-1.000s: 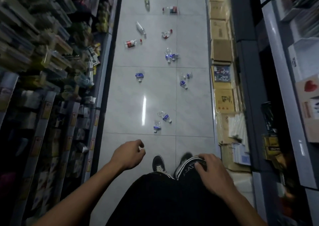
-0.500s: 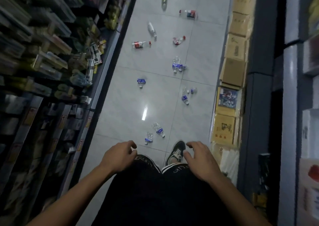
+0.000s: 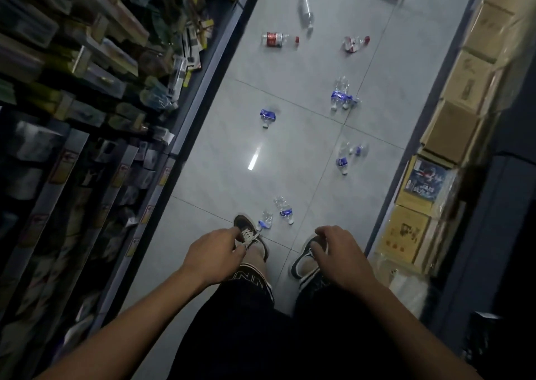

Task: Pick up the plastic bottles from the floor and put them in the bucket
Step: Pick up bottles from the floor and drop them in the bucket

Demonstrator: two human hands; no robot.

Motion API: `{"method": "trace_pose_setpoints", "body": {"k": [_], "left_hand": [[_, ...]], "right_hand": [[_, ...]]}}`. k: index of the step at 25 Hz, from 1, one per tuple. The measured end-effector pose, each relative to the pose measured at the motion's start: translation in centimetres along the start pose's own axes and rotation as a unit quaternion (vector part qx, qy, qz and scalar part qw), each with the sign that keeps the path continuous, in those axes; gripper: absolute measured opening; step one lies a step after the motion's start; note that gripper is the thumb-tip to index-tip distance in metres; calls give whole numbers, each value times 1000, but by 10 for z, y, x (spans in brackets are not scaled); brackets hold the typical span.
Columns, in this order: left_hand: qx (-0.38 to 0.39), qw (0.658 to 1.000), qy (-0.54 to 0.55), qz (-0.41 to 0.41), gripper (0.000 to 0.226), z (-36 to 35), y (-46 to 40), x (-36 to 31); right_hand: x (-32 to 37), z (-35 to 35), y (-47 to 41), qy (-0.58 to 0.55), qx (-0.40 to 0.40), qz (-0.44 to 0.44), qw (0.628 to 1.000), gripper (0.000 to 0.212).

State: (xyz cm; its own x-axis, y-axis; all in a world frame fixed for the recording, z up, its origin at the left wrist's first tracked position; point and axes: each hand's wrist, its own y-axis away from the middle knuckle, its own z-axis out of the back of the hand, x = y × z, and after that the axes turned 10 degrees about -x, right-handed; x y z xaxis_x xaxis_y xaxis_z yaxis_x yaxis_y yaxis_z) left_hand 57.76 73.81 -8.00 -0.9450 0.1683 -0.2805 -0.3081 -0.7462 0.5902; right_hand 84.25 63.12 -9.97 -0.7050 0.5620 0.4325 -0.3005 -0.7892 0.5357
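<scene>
Several crushed clear plastic bottles lie scattered along the grey tiled aisle floor. Two blue-labelled bottles (image 3: 284, 210) (image 3: 265, 220) lie just ahead of my left shoe. Further off are a blue-labelled bottle (image 3: 267, 116), a pair of them (image 3: 341, 96) and another (image 3: 342, 160). Red-labelled bottles (image 3: 275, 39) (image 3: 353, 43) lie beyond. My left hand (image 3: 213, 253) hangs above my left shoe, fingers loosely curled, holding nothing. My right hand (image 3: 338, 253) hovers over my right shoe with fingers apart and empty. No bucket is in view.
Stocked shop shelves (image 3: 87, 112) line the left of the narrow aisle. Stacked cardboard boxes (image 3: 452, 130) and packaged goods (image 3: 425, 178) line the right. My legs in dark shorts fill the lower middle, both shoes on the tiles.
I have stepped forward along the aisle, so the bottles sit closer and the nearest two are now at my left shoe. Both hands stay empty in front of my thighs.
</scene>
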Motion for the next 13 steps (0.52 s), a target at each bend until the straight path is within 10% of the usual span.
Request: {"method": "trace_pose_setpoints", "body": {"k": [5, 13], "left_hand": [[19, 999, 39, 21, 29, -72, -105, 20], [6, 943, 171, 287, 23, -375, -309, 62]], "right_hand": [[-20, -92, -87, -15, 61, -30, 998, 41], [-130, -355, -269, 4, 153, -125, 980, 47]]}}
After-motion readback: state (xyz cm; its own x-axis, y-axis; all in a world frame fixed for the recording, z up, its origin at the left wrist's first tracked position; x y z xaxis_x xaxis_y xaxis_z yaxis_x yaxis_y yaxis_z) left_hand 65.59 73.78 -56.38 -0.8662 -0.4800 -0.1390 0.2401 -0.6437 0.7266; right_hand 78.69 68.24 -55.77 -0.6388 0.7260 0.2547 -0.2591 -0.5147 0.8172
